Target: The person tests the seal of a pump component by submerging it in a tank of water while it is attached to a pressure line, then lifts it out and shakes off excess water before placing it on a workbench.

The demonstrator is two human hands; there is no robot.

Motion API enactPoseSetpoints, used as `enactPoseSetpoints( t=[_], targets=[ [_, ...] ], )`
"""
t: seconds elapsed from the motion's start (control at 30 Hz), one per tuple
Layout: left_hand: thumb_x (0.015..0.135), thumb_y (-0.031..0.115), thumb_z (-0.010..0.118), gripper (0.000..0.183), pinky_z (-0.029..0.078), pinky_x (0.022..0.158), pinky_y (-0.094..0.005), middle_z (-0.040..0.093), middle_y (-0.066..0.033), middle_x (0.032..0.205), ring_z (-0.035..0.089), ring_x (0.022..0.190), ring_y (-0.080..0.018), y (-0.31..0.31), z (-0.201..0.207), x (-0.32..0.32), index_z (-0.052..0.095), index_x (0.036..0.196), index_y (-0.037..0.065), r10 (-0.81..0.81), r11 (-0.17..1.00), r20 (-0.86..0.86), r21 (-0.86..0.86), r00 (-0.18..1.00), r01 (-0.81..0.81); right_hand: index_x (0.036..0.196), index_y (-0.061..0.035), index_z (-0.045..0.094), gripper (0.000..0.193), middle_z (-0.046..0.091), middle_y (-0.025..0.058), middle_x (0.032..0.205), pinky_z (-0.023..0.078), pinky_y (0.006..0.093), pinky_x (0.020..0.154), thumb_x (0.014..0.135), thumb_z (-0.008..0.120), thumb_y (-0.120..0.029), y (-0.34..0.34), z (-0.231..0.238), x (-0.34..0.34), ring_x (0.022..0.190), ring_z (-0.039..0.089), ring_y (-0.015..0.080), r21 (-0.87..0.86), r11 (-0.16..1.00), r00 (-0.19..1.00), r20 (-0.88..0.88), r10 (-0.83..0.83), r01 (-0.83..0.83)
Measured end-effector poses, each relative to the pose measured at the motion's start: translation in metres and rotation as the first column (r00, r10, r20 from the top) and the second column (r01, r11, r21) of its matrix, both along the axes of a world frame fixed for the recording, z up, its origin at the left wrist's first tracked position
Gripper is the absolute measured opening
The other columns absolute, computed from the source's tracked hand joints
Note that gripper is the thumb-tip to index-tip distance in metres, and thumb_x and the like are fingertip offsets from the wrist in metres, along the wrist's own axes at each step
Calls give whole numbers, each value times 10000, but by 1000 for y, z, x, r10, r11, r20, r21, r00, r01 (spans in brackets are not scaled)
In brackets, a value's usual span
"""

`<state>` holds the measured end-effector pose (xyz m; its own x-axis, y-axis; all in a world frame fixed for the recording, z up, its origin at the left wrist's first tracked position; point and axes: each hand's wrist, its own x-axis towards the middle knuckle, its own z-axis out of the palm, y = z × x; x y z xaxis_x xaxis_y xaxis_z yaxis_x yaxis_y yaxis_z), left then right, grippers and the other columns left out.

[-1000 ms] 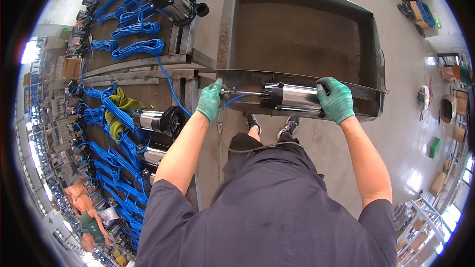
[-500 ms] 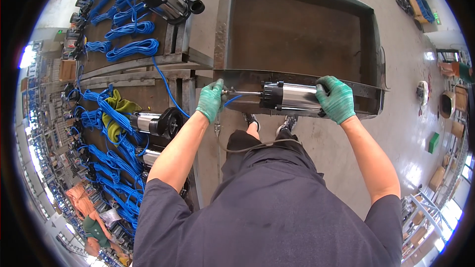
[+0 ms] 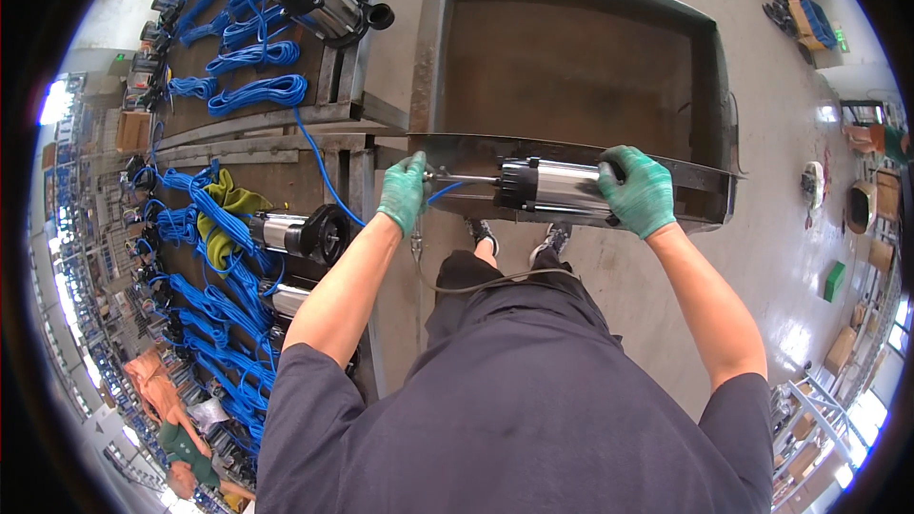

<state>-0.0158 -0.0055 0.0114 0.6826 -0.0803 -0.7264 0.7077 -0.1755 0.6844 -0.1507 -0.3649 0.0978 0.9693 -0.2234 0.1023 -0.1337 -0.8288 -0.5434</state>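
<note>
A submersible pump [image 3: 568,187] with a shiny steel barrel and a black end lies sideways across the front rim of a metal tank. My right hand [image 3: 640,190], in a green glove, is closed around the barrel's right end. On the left, my gloved left hand [image 3: 403,192] grips what looks like an air blow gun; the hand hides most of its body. Its long thin metal rod [image 3: 468,179] points right and meets the black end of the pump. A blue cable [image 3: 446,192] comes out of that end, below the rod.
Behind the pump, the rectangular tank [image 3: 427,48] holds brownish liquid. A thin hose [image 3: 476,287] hangs below my left hand and crosses my lap. Metal-framed benches [image 3: 276,114] at left carry several pumps, blue cable coils [image 3: 257,93] and a yellow-green cloth [image 3: 221,219]. Another person [image 3: 186,447] is at lower left.
My right hand and the pump have shifted slightly left. My left hand stays nearly in place, with the rod still at the pump's black end.
</note>
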Motion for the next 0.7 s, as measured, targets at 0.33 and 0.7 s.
enactPoseSetpoints(
  t=[0.33, 0.7],
  targets=[
    [1101, 471, 585, 346, 342, 528, -289, 595, 1, 739, 407, 534, -104, -95, 105, -31, 662, 1034, 141, 348, 826, 95, -502, 933, -257, 1291, -51, 650, 458, 703, 194, 1130, 572, 475, 882, 895, 764, -251, 37, 33, -38, 987, 691, 367, -43, 956, 955, 54, 292, -290],
    [1116, 341, 605, 405, 570, 971, -341, 708, -111, 1258, 677, 1101, -187, -180, 112, -98, 603, 1391, 44, -85, 935, 498, -259, 863, 241, 1321, -8, 570, 442, 751, 257, 995, 568, 535, 786, 971, 668, -259, -119, -3, -191, 911, 724, 467, 245, 867, 871, -361, -335, 435]
  ],
)
